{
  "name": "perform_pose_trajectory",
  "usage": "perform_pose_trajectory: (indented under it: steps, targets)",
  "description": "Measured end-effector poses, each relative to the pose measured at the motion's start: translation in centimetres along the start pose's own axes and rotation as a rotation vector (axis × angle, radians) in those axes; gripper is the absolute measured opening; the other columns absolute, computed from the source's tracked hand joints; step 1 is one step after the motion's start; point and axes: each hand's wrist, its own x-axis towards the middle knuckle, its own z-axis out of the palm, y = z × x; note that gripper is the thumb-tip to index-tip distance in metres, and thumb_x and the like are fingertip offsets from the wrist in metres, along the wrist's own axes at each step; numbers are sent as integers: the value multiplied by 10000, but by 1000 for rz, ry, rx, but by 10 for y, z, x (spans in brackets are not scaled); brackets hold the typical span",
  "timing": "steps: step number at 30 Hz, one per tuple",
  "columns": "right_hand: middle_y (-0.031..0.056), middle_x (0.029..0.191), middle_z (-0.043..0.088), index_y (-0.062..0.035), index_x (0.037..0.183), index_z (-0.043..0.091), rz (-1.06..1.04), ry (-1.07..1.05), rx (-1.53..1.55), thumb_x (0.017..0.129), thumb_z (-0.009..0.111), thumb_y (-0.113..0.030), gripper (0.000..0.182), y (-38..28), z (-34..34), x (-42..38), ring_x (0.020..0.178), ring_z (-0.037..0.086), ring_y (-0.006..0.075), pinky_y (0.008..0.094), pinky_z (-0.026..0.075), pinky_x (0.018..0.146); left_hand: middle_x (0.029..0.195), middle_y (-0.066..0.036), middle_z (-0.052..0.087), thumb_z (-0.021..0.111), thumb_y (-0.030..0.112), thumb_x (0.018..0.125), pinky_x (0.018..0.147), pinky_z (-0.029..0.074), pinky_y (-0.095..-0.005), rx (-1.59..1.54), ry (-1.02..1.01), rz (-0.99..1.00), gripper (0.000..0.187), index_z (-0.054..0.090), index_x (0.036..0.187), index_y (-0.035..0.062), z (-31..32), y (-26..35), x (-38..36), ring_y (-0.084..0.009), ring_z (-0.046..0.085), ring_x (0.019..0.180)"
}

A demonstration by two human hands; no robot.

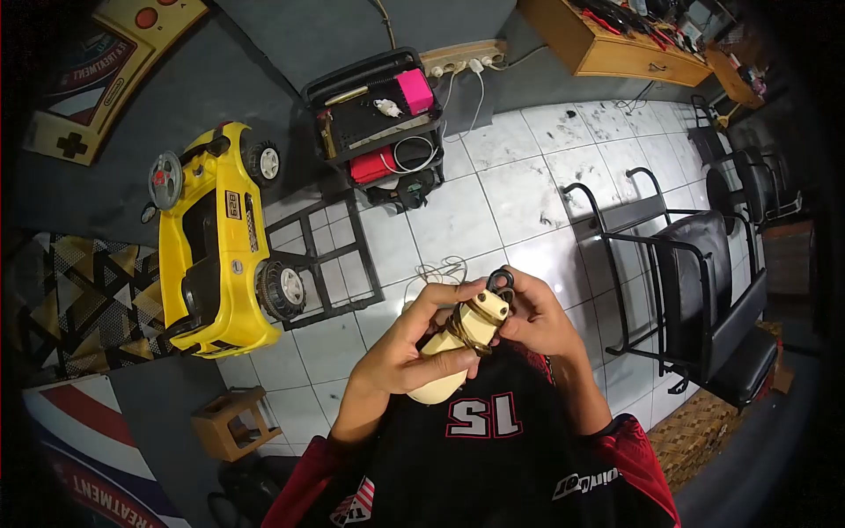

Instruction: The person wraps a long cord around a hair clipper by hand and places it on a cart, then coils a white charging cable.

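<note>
A cream hair clipper (444,368) is held tilted in front of my chest, its upper end pointing away to the right. Brown cord (459,327) is wound around its body, and thin loops of cord show behind my fingers. My left hand (412,341) is closed around the clipper, thumb across its near side. At the upper end, beside two dark screws and a black loop (502,280), the fingers of my right hand (540,319) pinch. Exactly what those right fingertips grip, cord or casing, is partly hidden.
A yellow toy car (224,255) stands left by a black metal frame (339,304). Beyond is a black trolley (374,132) with tools. Black armchairs (691,264) are on the right, a brown stool (231,424) lower left, and a wooden drawer table (629,53) at the back.
</note>
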Motion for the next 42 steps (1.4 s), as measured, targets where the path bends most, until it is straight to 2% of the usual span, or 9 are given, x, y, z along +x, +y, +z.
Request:
perform_pose_trajectory:
  steps: [8,13,17,21,25,27,32,34,42]
  targets:
    - [15,769,613,26,1020,617,15,-2,-193,877,702,-256,327,-1,5,0,708,591,81,226,484,633,935,-121,627,661,32,863,666,509,-292,-39,103,-102,674,237,1386,19,5,7,-7,-168,644,740]
    - [-4,735,565,14,964,621,-10,98,-367,913,653,-212,234,1,2,-4,655,483,55,226,400,575,945,-110,625,675,48,859,668,514,-294,-34,155,-121,630,277,1342,-18,7,9,-7,-160,642,757]
    - [-3,712,550,15,915,622,63,213,-559,940,608,-184,202,-18,9,-7,631,436,56,228,366,555,1018,-103,621,640,44,859,694,514,-290,-66,293,-31,451,472,1266,-55,-9,13,-5,-152,626,800]
    - [31,637,565,32,871,634,78,227,-736,937,602,-156,201,-35,17,-6,592,467,68,239,385,535,1055,-135,618,622,93,877,676,528,-291,-92,273,-21,432,475,1254,-59,-17,18,-9,-163,621,780]
    - [105,715,635,9,885,669,-42,264,-1114,813,693,-25,83,-52,16,-9,600,576,125,259,440,556,1062,-165,608,604,121,904,595,556,-309,-196,406,36,388,479,1232,-43,-33,13,-12,-199,630,755]
    - [66,670,586,-4,921,673,-407,64,-1399,770,721,-32,161,-58,18,-13,563,538,198,332,449,534,1052,-147,607,603,124,910,592,557,-312,-219,441,-29,359,492,1214,-31,-37,14,-12,-192,630,739]
    - [43,888,555,-33,965,649,-448,-257,-1524,706,678,-80,264,-94,35,-3,855,541,215,330,441,732,843,-54,631,633,168,914,607,513,-257,11,303,-354,313,555,1157,-12,-40,-2,-6,-128,628,701]
    - [44,882,552,-34,956,645,-435,-288,-1502,714,674,-69,247,-103,40,6,838,533,217,329,440,733,873,-62,643,637,182,913,636,515,-256,75,109,-475,339,551,1167,-25,-35,0,1,-132,636,714]
    - [98,832,558,-13,919,612,-418,-402,-1204,750,695,-94,205,-95,18,35,790,521,275,349,431,719,925,-80,646,635,191,916,638,520,-263,-77,-123,-474,368,532,1203,-15,-19,-15,5,-142,639,715]
